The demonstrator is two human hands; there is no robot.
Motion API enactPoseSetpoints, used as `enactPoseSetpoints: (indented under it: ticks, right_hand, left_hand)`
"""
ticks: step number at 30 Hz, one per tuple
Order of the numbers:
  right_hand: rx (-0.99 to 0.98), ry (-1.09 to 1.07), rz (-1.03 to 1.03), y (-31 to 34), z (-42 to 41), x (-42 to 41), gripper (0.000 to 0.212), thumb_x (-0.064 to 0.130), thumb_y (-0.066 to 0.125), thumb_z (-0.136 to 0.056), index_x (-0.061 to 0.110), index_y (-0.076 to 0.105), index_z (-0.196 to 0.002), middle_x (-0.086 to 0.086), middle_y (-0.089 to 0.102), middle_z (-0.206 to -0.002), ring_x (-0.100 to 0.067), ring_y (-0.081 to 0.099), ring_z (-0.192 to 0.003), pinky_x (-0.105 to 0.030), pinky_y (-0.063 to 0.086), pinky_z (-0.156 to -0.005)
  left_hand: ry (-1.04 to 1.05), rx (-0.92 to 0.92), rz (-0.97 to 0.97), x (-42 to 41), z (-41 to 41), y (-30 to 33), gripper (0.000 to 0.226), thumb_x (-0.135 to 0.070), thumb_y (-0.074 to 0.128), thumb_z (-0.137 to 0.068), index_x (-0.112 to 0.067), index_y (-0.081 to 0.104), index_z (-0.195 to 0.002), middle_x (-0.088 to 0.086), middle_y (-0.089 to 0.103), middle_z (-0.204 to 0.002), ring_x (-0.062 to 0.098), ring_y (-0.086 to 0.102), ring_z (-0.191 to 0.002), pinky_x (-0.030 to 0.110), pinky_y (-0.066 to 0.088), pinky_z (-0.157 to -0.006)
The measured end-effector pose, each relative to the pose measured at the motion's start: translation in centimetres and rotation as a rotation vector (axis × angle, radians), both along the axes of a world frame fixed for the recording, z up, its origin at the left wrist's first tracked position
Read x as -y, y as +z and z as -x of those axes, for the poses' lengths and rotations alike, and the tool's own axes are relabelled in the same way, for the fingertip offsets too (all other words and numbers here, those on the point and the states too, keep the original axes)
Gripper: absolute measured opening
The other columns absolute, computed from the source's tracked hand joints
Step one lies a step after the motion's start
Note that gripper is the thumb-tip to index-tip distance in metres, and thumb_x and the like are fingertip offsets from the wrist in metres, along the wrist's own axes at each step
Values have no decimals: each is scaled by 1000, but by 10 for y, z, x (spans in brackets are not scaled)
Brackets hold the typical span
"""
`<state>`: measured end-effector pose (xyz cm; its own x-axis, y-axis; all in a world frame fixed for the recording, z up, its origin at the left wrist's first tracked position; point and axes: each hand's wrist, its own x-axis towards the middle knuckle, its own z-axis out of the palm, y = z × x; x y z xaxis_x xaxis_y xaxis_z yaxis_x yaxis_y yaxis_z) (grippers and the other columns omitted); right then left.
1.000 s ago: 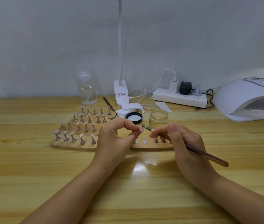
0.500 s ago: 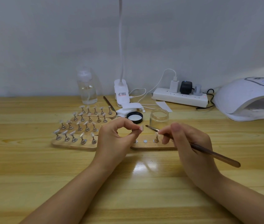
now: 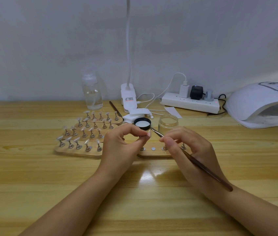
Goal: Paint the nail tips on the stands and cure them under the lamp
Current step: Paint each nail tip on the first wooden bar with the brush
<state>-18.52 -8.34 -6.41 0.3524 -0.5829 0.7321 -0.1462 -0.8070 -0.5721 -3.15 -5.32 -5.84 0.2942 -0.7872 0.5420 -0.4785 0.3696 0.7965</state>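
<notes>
My left hand (image 3: 123, 145) pinches a small stand with a pale nail tip (image 3: 149, 133) between thumb and forefinger, lifted above the table. My right hand (image 3: 189, 150) grips a thin brown brush (image 3: 201, 165), and its metal end touches the nail tip. Under both hands lies a wooden base (image 3: 153, 153) with round magnet spots and two stands. To the left, wooden boards (image 3: 77, 152) carry several rows of stands with clear nail tips. An open glass jar (image 3: 168, 124) stands behind my hands, its black lid (image 3: 142, 123) beside it. The white curing lamp (image 3: 260, 104) sits at the far right.
A clear pump bottle (image 3: 92, 92), a white clip lamp (image 3: 128, 97) and a power strip (image 3: 190, 103) with plugs and cables line the wall. A second brush (image 3: 115, 109) lies behind the boards. The wooden table (image 3: 32, 184) stretches to both sides.
My right hand moved left and up, bringing the brush tip back onto the nail tip held in my left hand. The left hand has stayed in place.
</notes>
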Motion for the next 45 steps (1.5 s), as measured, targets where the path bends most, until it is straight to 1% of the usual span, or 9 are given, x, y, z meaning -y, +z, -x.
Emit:
enactPoseSetpoints:
  ticks: [4, 8, 13, 17, 21, 25, 31, 34, 45]
  right_hand:
    - [-30, 17, 40, -2, 0, 1, 25, 24, 50, -88, 9, 69, -80, 6, 65, -77, -4, 60, -75, -15, 45, -68]
    - [47, 9, 20, -3, 1, 0, 29, 26, 46, -88, 14, 67, -72, 8, 64, -70, -4, 60, -70, -19, 47, -63]
    - [4, -22, 62, -2, -1, 2, 27, 24, 48, -88, 10, 69, -80, 9, 64, -77, -1, 59, -76, -15, 45, -69]
    - [49, 11, 43, -4, 0, 0, 33, 24, 44, -89, 11, 68, -70, 7, 62, -69, -2, 58, -69, -13, 43, -65]
    - [32, -40, 40, -3, -1, 2, 31, 25, 43, -90, 11, 69, -78, 7, 62, -75, -3, 59, -75, -15, 44, -69]
    - [58, 2, 18, -4, -1, 1, 32, 26, 40, -91, 18, 65, -73, 10, 62, -72, -2, 60, -73, -15, 45, -68]
    - [28, -19, 10, -4, -1, 2, 31, 26, 42, -91, 13, 69, -80, 9, 64, -78, -3, 61, -77, -20, 47, -68]
    - [86, 10, -11, -5, 1, 0, 37, 26, 39, -91, 13, 67, -71, 8, 64, -71, -3, 61, -71, -18, 47, -67]
    - [63, -24, 43, -4, 0, 2, 33, 24, 40, -91, 12, 67, -76, 11, 61, -75, 0, 59, -75, -12, 44, -69]
  left_hand:
    - [-11, 6, 7, 0, 0, 0, 21, -1, 74, -70, -20, 66, -66, -2, 65, -70, -9, 56, -70, 0, 39, -59]
    - [7, 3, -3, 1, -1, -2, 12, -5, 75, -70, -15, 69, -67, -1, 66, -70, -8, 55, -68, 1, 37, -62]
    - [4, 25, -1, 1, -2, -2, 13, -5, 76, -70, -16, 68, -67, -2, 67, -70, -7, 56, -69, 1, 36, -64]
    - [9, 27, -1, 1, -2, -2, 9, -7, 76, -70, -13, 70, -68, -2, 67, -70, -7, 56, -69, 1, 35, -66]
    - [5, 42, 5, 1, -2, -2, 10, -5, 75, -70, -13, 69, -68, -3, 67, -70, -8, 56, -70, 1, 37, -64]
    - [15, 32, 1, 2, -2, -3, 10, -7, 76, -70, -14, 69, -67, -5, 67, -69, -8, 56, -68, 1, 35, -66]
    - [9, 45, -1, 2, -3, -4, 11, -5, 75, -70, -14, 69, -67, -6, 66, -68, -8, 56, -68, 1, 34, -66]
    - [7, 43, -6, 2, -3, -4, 8, -6, 76, -70, -10, 70, -68, -2, 67, -70, -6, 56, -68, 2, 34, -67]
    - [10, 63, -1, 1, -3, -3, 8, -6, 76, -70, -11, 70, -68, -1, 68, -69, -5, 56, -69, 3, 36, -66]
